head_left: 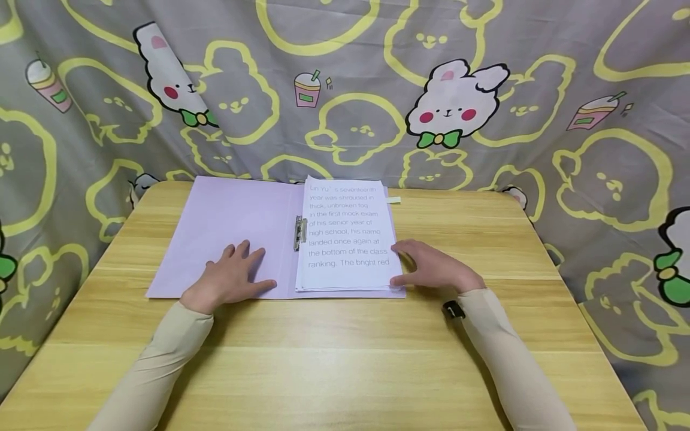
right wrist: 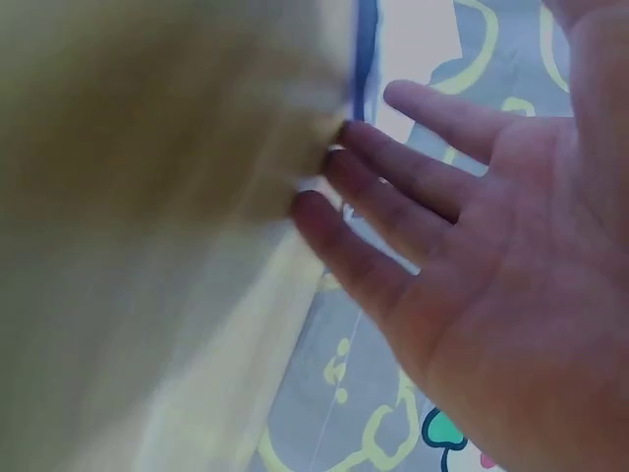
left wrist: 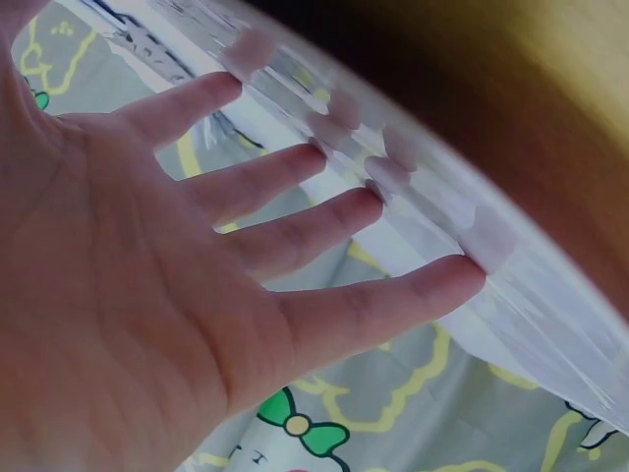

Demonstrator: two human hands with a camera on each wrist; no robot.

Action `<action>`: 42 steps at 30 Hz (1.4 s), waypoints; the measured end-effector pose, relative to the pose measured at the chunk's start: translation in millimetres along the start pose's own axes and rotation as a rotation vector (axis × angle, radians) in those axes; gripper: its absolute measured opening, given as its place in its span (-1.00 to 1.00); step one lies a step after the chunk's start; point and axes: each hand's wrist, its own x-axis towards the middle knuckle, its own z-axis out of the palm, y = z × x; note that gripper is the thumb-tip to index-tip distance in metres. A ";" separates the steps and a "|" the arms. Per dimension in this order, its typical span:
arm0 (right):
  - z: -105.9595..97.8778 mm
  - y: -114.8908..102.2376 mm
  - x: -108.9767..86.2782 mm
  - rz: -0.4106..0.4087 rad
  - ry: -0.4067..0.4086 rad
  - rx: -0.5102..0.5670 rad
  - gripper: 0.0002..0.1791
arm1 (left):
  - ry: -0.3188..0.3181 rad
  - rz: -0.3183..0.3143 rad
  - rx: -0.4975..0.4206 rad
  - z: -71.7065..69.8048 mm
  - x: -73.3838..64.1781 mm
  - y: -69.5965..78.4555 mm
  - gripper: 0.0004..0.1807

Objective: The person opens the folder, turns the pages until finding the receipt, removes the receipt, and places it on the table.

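A lilac clip folder (head_left: 226, 221) lies spread flat on the table. My left hand (head_left: 232, 275) rests on its left cover with the fingers splayed; in the left wrist view the fingertips of that hand (left wrist: 226, 226) touch the glossy inner surface. On the right side lies a stack of printed sheets (head_left: 345, 233), beside the metal clip (head_left: 299, 232) near the spine. My right hand (head_left: 431, 266) is at the stack's right edge, thumb and fingers apart and touching or nearly touching it. In the right wrist view this hand's (right wrist: 452, 226) fingers are extended, gripping nothing visible.
The wooden table (head_left: 345, 359) extends in front of the folder and to both sides. A pale strip (head_left: 395, 200) sticks out past the sheets' upper right edge. A patterned curtain (head_left: 356, 78) hangs behind and around the table. A black band (head_left: 453, 309) shows at the right wrist.
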 end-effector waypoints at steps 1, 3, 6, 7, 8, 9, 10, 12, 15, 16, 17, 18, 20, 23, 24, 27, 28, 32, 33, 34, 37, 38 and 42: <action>-2.5 -1.4 2.4 0.010 0.000 0.003 0.01 | 0.000 -0.001 0.000 -0.1 0.2 0.2 -0.01; -7.1 -4.6 7.9 0.039 -0.001 0.010 -0.04 | -0.003 -0.005 0.000 0.2 0.8 -0.1 0.00; -12.5 -6.8 17.1 0.068 0.011 0.013 -0.22 | -0.008 -0.008 -0.003 0.8 1.3 -0.3 0.01; -13.9 -7.0 20.1 0.076 0.013 0.022 -0.32 | -0.010 -0.009 -0.004 1.1 1.4 -0.2 0.01; -14.9 -6.8 23.4 0.082 0.014 0.030 -0.41 | -0.012 -0.010 -0.006 1.6 1.5 -0.5 0.01; -16.0 -6.5 26.2 0.083 0.017 0.034 -0.48 | -0.012 -0.010 -0.007 1.7 1.6 -0.3 0.01; -16.8 -6.1 29.0 0.085 0.018 0.043 -0.54 | -0.012 -0.009 -0.008 1.8 1.7 -0.2 0.01; -18.4 -6.3 33.4 0.098 0.013 0.062 -0.58 | -0.012 -0.011 -0.009 1.7 1.7 0.1 0.01; -20.7 -8.3 36.9 0.137 0.010 0.080 -0.58 | -0.012 -0.013 -0.014 1.7 1.6 0.3 0.01; -21.3 -9.3 37.8 0.154 0.010 0.090 -0.57 | -0.012 -0.014 -0.016 1.7 1.4 0.1 0.01; -21.9 -10.2 39.0 0.167 0.009 0.098 -0.55 | -0.012 -0.015 -0.018 1.8 1.2 -0.2 0.01; -22.3 -11.2 40.1 0.181 0.009 0.109 -0.53 | -0.012 -0.016 -0.019 1.9 1.0 -0.5 0.02; -22.8 -12.8 42.5 0.209 0.008 0.131 -0.51 | -0.012 -0.017 -0.022 2.0 0.5 -0.7 0.02; -23.9 -14.4 44.6 0.248 0.005 0.157 -0.47 | -0.014 -0.017 -0.027 2.4 0.6 -0.6 0.03; -24.3 -14.8 44.8 0.262 0.006 0.167 -0.47 | -0.015 -0.017 -0.030 2.6 0.9 -0.5 0.03; -25.8 -15.3 44.4 0.299 0.017 0.208 -0.44 | -0.017 -0.015 -0.033 2.9 1.8 0.3 0.03; -25.9 -15.5 44.8 0.308 0.025 0.224 -0.44 | -0.017 -0.015 -0.034 3.0 1.8 0.2 0.03; -24.7 -16.3 45.0 0.337 0.066 0.275 -0.46 | -0.021 -0.015 -0.039 3.2 1.4 0.4 0.04; -24.0 -16.8 44.8 0.345 0.078 0.280 -0.46 | -0.024 -0.015 -0.040 3.3 1.4 0.4 0.04; -23.2 -17.3 44.9 0.353 0.089 0.291 -0.47 | -0.023 -0.012 -0.041 3.2 1.5 0.5 0.05; -20.9 -19.3 45.4 0.358 0.123 0.301 -0.45 | -0.025 -0.011 -0.039 3.0 1.9 0.0 0.05; -20.4 -20.2 45.7 0.355 0.133 0.300 -0.43 | -0.024 -0.010 -0.038 2.8 1.9 0.0 0.05; -18.8 -22.4 47.2 0.341 0.166 0.312 -0.41 | -0.029 -0.014 -0.034 2.5 2.1 -1.0 0.05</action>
